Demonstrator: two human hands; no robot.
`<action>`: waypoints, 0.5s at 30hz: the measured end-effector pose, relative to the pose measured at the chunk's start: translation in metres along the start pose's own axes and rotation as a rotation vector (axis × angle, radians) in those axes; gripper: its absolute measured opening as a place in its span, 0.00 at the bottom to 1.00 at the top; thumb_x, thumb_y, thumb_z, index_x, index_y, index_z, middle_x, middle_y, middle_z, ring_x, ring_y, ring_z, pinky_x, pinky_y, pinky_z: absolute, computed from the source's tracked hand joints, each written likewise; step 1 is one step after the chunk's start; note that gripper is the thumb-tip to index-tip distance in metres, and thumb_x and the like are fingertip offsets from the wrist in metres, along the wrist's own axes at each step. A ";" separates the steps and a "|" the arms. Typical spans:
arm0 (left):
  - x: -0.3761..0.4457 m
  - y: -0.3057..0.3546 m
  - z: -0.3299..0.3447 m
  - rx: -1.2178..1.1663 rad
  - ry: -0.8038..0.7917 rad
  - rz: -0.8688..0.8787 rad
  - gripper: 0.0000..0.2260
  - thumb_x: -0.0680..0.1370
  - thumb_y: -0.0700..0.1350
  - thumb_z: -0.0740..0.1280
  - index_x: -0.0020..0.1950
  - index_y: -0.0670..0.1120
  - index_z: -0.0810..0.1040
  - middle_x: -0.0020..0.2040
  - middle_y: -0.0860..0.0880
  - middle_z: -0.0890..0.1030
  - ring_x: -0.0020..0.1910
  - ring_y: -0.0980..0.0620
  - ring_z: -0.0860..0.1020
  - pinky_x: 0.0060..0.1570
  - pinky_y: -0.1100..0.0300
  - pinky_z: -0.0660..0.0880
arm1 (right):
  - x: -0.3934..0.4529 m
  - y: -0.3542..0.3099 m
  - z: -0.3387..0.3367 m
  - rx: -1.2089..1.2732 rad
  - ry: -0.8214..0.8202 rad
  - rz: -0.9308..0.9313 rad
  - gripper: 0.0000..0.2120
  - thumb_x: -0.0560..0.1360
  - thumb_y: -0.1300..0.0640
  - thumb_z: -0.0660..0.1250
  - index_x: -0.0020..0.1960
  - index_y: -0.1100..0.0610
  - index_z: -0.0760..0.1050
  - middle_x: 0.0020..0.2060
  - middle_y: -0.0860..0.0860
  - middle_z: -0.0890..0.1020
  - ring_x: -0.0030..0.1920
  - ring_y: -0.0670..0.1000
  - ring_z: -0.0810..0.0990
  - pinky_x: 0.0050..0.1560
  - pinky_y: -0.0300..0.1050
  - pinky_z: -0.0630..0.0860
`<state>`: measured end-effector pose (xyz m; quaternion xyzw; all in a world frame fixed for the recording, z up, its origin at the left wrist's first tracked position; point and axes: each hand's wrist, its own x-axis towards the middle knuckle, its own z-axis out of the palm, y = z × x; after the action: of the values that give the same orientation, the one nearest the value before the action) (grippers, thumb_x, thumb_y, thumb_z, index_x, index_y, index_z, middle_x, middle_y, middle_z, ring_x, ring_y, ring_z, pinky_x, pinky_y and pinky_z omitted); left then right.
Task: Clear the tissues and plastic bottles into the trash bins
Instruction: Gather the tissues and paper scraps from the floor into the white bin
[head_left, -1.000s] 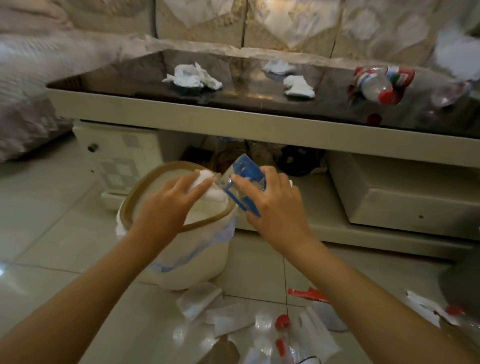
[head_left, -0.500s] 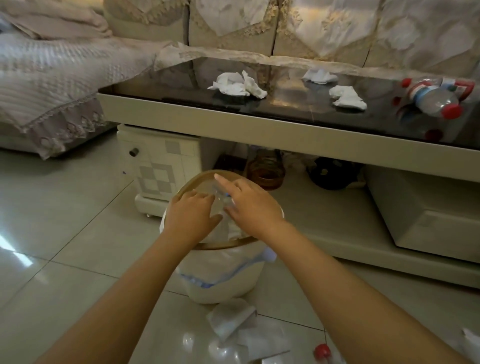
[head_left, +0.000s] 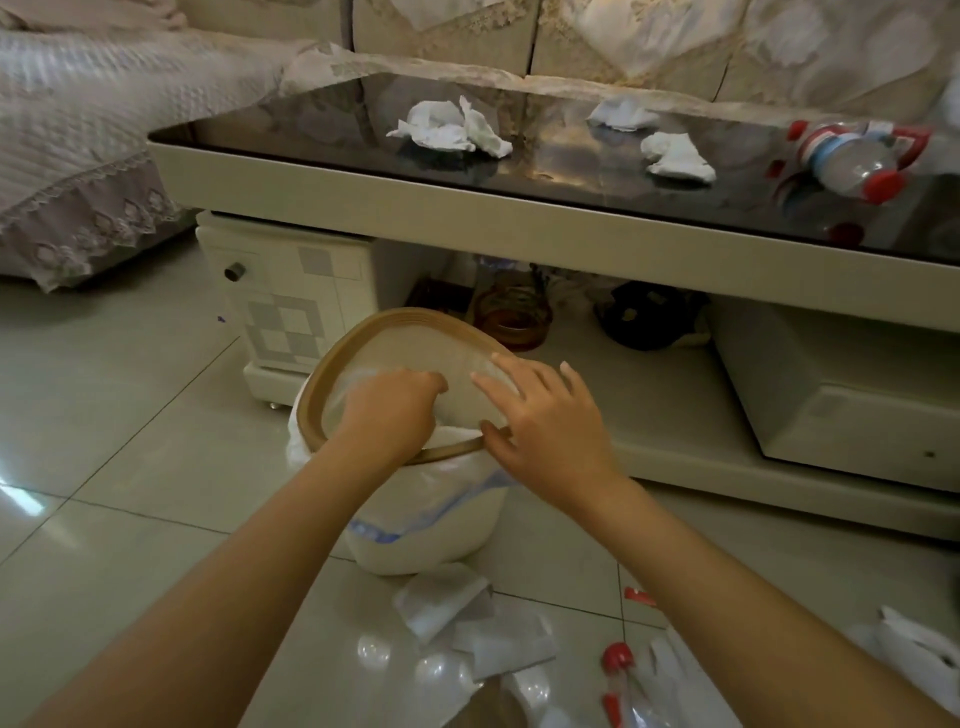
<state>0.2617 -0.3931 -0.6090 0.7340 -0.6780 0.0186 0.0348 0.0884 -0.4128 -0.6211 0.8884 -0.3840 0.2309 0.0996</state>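
Over the trash bin (head_left: 415, 540), left hand (head_left: 387, 410) curls inward, contents hidden; right hand (head_left: 545, 421) spread, released.

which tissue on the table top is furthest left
The big crumpled tissue at the table's left end. The other two tissues lie to its right, closer to the red-capped bottle.

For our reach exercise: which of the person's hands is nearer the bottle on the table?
Right. The right hand rests at the bin's right rim, on the bottle's side; the left hand dips into the bin, farther left.
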 end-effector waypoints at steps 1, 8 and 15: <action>-0.002 0.005 -0.001 0.014 -0.002 0.016 0.21 0.79 0.44 0.61 0.71 0.55 0.66 0.59 0.50 0.78 0.56 0.49 0.77 0.56 0.52 0.73 | -0.007 0.004 -0.004 -0.002 0.005 0.008 0.23 0.71 0.52 0.69 0.66 0.52 0.74 0.64 0.55 0.76 0.62 0.57 0.75 0.60 0.65 0.71; -0.040 0.068 0.015 -0.162 0.386 0.374 0.20 0.76 0.51 0.67 0.66 0.47 0.74 0.58 0.46 0.81 0.51 0.46 0.81 0.45 0.53 0.77 | -0.089 0.044 -0.027 -0.060 -0.069 0.097 0.25 0.73 0.51 0.68 0.69 0.52 0.70 0.68 0.56 0.72 0.66 0.58 0.72 0.64 0.63 0.69; -0.077 0.137 0.076 -0.141 0.134 0.595 0.26 0.73 0.54 0.70 0.69 0.47 0.72 0.64 0.47 0.77 0.59 0.46 0.78 0.50 0.51 0.77 | -0.198 0.076 -0.025 -0.104 -0.288 0.231 0.28 0.71 0.49 0.70 0.69 0.52 0.70 0.69 0.56 0.71 0.65 0.59 0.72 0.60 0.63 0.71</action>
<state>0.1173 -0.3335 -0.6870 0.4964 -0.8588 0.0292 0.1232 -0.0939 -0.3304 -0.6956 0.8560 -0.5050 0.0913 0.0625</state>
